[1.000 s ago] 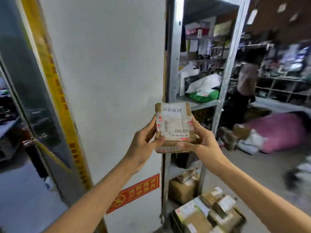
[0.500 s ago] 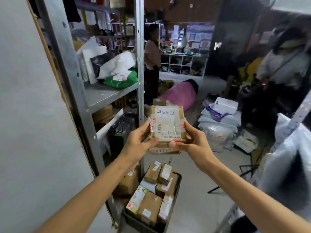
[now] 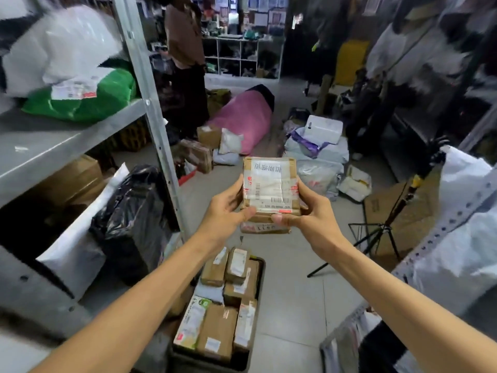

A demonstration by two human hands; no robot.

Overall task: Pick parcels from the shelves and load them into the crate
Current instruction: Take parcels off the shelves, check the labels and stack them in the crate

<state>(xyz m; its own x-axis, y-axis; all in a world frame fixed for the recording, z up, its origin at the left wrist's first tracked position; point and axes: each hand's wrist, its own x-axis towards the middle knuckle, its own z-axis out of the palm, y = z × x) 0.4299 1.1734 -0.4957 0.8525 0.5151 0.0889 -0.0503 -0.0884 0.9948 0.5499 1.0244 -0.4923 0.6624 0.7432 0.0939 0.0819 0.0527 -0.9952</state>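
Note:
A small brown cardboard parcel (image 3: 271,184) with a white shipping label is held up at chest height, above the floor. My left hand (image 3: 224,208) grips its left edge, thumb on the near side. My right hand (image 3: 309,208) grips the right edge the same way. A second flat parcel (image 3: 265,227) shows just under the first, between my thumbs. Below the hands, on the floor, stands a dark crate (image 3: 258,267) filled with several brown boxes.
A grey metal shelf (image 3: 67,141) at the left carries a green bag (image 3: 88,100) and white bags; a black bag (image 3: 134,211) sits below. A pink sack (image 3: 242,119) and loose parcels lie on the floor ahead. A tripod (image 3: 382,230) stands right. A person (image 3: 185,49) stands behind.
The view has swung right, away from the white wall, to the shelf aisle and floor. Both hands keep their grip on the parcel, and the crate now lies right below them.

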